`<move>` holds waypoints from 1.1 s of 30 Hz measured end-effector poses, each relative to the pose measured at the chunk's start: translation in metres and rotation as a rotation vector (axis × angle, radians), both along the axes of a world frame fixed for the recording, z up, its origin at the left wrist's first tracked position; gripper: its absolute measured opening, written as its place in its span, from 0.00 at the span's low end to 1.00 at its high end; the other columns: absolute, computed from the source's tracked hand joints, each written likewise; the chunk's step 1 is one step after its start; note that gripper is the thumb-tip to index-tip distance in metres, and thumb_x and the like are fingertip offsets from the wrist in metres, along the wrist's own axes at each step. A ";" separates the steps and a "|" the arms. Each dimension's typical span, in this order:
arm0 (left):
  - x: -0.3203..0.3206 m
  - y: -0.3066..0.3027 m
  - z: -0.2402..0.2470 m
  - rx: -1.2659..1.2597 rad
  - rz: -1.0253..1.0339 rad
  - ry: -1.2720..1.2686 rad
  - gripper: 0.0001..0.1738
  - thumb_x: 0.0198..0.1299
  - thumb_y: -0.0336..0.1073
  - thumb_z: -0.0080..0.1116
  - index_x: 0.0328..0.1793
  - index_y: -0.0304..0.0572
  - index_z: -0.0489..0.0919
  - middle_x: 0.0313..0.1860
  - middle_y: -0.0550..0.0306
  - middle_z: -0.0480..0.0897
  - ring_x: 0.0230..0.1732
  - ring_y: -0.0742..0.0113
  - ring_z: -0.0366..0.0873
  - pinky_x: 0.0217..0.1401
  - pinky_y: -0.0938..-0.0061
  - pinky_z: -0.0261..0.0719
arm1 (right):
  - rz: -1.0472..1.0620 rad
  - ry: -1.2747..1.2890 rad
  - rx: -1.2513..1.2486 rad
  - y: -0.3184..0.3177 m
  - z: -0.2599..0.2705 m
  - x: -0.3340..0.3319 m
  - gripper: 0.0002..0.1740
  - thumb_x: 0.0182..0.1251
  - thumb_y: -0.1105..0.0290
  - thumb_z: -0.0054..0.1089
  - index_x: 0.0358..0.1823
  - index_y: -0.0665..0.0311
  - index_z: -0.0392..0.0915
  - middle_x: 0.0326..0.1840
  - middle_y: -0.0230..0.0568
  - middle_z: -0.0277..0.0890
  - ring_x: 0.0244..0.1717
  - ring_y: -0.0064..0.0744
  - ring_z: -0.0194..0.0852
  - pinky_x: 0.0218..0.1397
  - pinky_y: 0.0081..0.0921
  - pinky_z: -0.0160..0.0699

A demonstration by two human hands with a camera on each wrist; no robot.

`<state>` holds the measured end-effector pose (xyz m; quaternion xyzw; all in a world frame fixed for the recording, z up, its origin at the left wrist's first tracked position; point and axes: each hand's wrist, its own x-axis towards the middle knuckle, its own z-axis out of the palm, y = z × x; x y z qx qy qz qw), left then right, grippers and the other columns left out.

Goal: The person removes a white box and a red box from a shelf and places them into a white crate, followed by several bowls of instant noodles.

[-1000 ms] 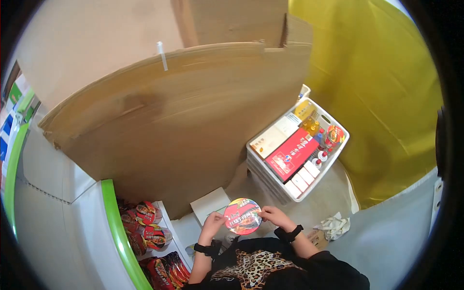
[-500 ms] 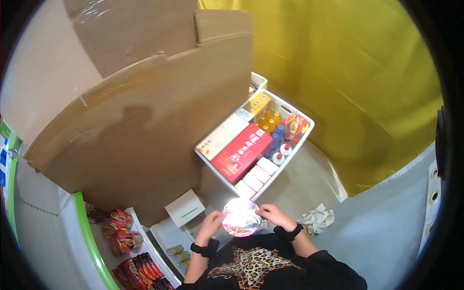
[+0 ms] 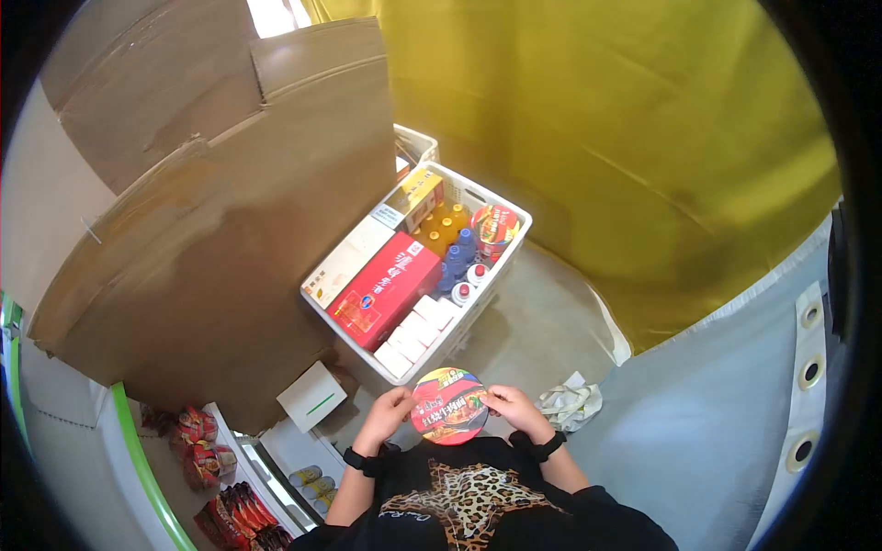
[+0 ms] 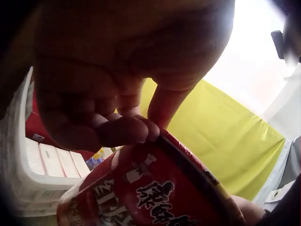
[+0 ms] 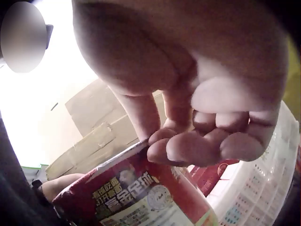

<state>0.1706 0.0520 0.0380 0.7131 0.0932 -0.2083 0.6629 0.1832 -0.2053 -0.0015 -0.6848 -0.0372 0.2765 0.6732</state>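
Observation:
A red instant noodle cup (image 3: 449,406) is held in front of the torso, its round printed lid facing up in the head view. My left hand (image 3: 390,410) pinches the rim on one side, thumb and curled fingers at the edge. On the opposite side my right hand (image 3: 516,408) pinches the rim the same way. In the left wrist view the red wall of the cup (image 4: 136,188) hangs below the fingertips. White lettering shows on the cup (image 5: 146,193) in the right wrist view.
Ahead stands a white plastic crate (image 3: 501,275) packed with boxes, bottles and another noodle cup (image 3: 494,228). Left are shelves with red noodle packs (image 3: 241,516) and cans (image 3: 312,482). A cardboard wall (image 3: 230,239) rises behind; crumpled paper (image 3: 571,402) lies right on the floor.
The head view has turned right, so the crate and shelves sit farther left in it. Both hands keep hold of the noodle cup, and the glare on its lid from half a second ago is gone.

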 end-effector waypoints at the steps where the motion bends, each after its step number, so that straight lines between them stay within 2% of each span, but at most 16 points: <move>1: 0.004 -0.005 0.001 -0.014 -0.009 0.019 0.13 0.59 0.38 0.53 0.24 0.42 0.69 0.19 0.70 0.67 0.22 0.82 0.61 0.24 0.84 0.60 | -0.021 0.017 0.006 -0.004 0.002 -0.001 0.16 0.63 0.61 0.51 0.21 0.63 0.68 0.19 0.24 0.62 0.23 0.15 0.58 0.28 0.15 0.61; 5: 0.021 -0.021 -0.010 -0.024 -0.085 0.001 0.14 0.58 0.39 0.53 0.24 0.41 0.69 0.19 0.70 0.67 0.22 0.82 0.61 0.24 0.84 0.60 | -0.100 0.005 -0.046 -0.024 0.006 -0.005 0.17 0.63 0.60 0.49 0.24 0.67 0.70 0.19 0.28 0.64 0.23 0.18 0.60 0.29 0.17 0.62; 8: 0.038 -0.037 -0.011 0.064 -0.194 -0.033 0.14 0.57 0.39 0.53 0.24 0.38 0.70 0.19 0.67 0.67 0.23 0.79 0.61 0.25 0.81 0.60 | -0.177 0.009 -0.066 -0.040 0.008 -0.007 0.15 0.63 0.62 0.50 0.22 0.65 0.69 0.19 0.25 0.63 0.24 0.16 0.59 0.29 0.15 0.62; 10: 0.052 -0.049 0.004 0.183 -0.334 -0.152 0.14 0.56 0.39 0.54 0.25 0.36 0.70 0.19 0.62 0.67 0.24 0.76 0.61 0.27 0.78 0.61 | -0.204 -0.007 -0.107 -0.052 0.009 -0.007 0.15 0.63 0.62 0.50 0.23 0.65 0.69 0.19 0.25 0.63 0.24 0.16 0.59 0.29 0.15 0.62; 11: 0.060 -0.056 0.006 0.181 -0.372 -0.180 0.15 0.56 0.39 0.53 0.24 0.35 0.71 0.20 0.58 0.67 0.25 0.72 0.63 0.28 0.75 0.61 | -0.219 -0.024 -0.141 -0.057 0.009 -0.006 0.15 0.63 0.62 0.50 0.23 0.65 0.69 0.19 0.25 0.64 0.24 0.16 0.59 0.29 0.16 0.62; 15: 0.097 -0.079 -0.003 0.176 -0.479 -0.282 0.16 0.55 0.41 0.54 0.23 0.35 0.71 0.21 0.54 0.67 0.27 0.67 0.65 0.29 0.72 0.62 | -0.318 0.015 -0.191 -0.073 0.015 0.003 0.15 0.63 0.62 0.51 0.23 0.65 0.69 0.19 0.24 0.63 0.24 0.15 0.58 0.29 0.16 0.60; 18: 0.127 -0.098 -0.013 0.177 -0.476 -0.364 0.16 0.54 0.42 0.54 0.24 0.35 0.73 0.20 0.54 0.68 0.26 0.67 0.65 0.29 0.72 0.63 | -0.420 -0.031 -0.174 -0.087 0.009 0.021 0.15 0.63 0.62 0.51 0.23 0.65 0.69 0.19 0.23 0.62 0.24 0.14 0.57 0.28 0.16 0.58; 19: 0.143 -0.101 -0.013 0.149 -0.563 -0.291 0.14 0.54 0.41 0.54 0.27 0.36 0.75 0.19 0.57 0.71 0.24 0.68 0.67 0.28 0.74 0.64 | -0.424 -0.018 -0.204 -0.091 0.013 0.029 0.15 0.62 0.62 0.51 0.23 0.65 0.70 0.20 0.23 0.62 0.25 0.14 0.57 0.28 0.16 0.58; 20: 0.154 -0.106 -0.011 0.138 -0.567 -0.294 0.14 0.54 0.41 0.54 0.27 0.36 0.75 0.19 0.57 0.71 0.24 0.68 0.67 0.28 0.74 0.64 | -0.425 -0.005 -0.231 -0.098 0.016 0.038 0.14 0.62 0.62 0.52 0.23 0.65 0.70 0.20 0.23 0.62 0.25 0.14 0.56 0.28 0.15 0.58; 22: 0.175 -0.115 -0.002 0.155 -0.517 -0.069 0.12 0.56 0.39 0.54 0.30 0.36 0.75 0.26 0.60 0.75 0.30 0.75 0.68 0.34 0.79 0.67 | -0.440 -0.026 -0.288 -0.108 0.019 0.055 0.14 0.62 0.63 0.52 0.24 0.65 0.70 0.20 0.23 0.62 0.25 0.14 0.56 0.28 0.16 0.58; 23: 0.185 -0.119 -0.003 0.110 -0.502 -0.121 0.11 0.56 0.38 0.53 0.31 0.35 0.75 0.30 0.61 0.78 0.33 0.77 0.70 0.37 0.80 0.68 | -0.452 -0.045 -0.313 -0.113 0.023 0.064 0.14 0.62 0.63 0.51 0.24 0.65 0.70 0.20 0.23 0.61 0.25 0.14 0.56 0.28 0.16 0.58; 26: 0.212 -0.132 0.000 0.113 -0.519 -0.184 0.10 0.57 0.37 0.53 0.32 0.35 0.75 0.30 0.61 0.78 0.34 0.78 0.71 0.38 0.80 0.69 | -0.453 -0.047 -0.372 -0.126 0.042 0.090 0.13 0.62 0.64 0.51 0.24 0.66 0.69 0.19 0.24 0.61 0.25 0.15 0.55 0.28 0.16 0.57; 28: 0.227 -0.142 -0.007 0.105 -0.544 -0.160 0.10 0.57 0.37 0.53 0.32 0.36 0.75 0.27 0.62 0.77 0.31 0.79 0.70 0.34 0.81 0.69 | -0.445 -0.037 -0.401 -0.133 0.043 0.104 0.13 0.62 0.65 0.51 0.24 0.66 0.69 0.19 0.24 0.61 0.25 0.15 0.55 0.28 0.16 0.57; 30: 0.239 -0.148 -0.013 0.085 -0.534 -0.236 0.11 0.55 0.39 0.53 0.30 0.37 0.73 0.19 0.62 0.72 0.22 0.77 0.67 0.25 0.80 0.65 | -0.475 -0.143 -0.478 -0.141 0.038 0.117 0.14 0.61 0.64 0.49 0.25 0.69 0.69 0.20 0.38 0.65 0.26 0.26 0.63 0.31 0.24 0.63; 31: 0.244 -0.150 -0.013 0.068 -0.524 -0.160 0.12 0.55 0.40 0.54 0.30 0.37 0.73 0.19 0.62 0.71 0.22 0.77 0.66 0.25 0.80 0.65 | -0.474 -0.150 -0.480 -0.141 0.038 0.123 0.14 0.61 0.64 0.49 0.25 0.69 0.69 0.20 0.38 0.65 0.26 0.26 0.63 0.31 0.24 0.63; 33: 0.253 -0.152 -0.015 0.041 -0.501 -0.169 0.11 0.55 0.39 0.54 0.31 0.38 0.73 0.19 0.62 0.71 0.22 0.76 0.66 0.25 0.79 0.64 | -0.505 -0.216 -0.497 -0.141 0.037 0.134 0.14 0.61 0.64 0.49 0.25 0.69 0.69 0.21 0.40 0.65 0.26 0.28 0.64 0.31 0.25 0.63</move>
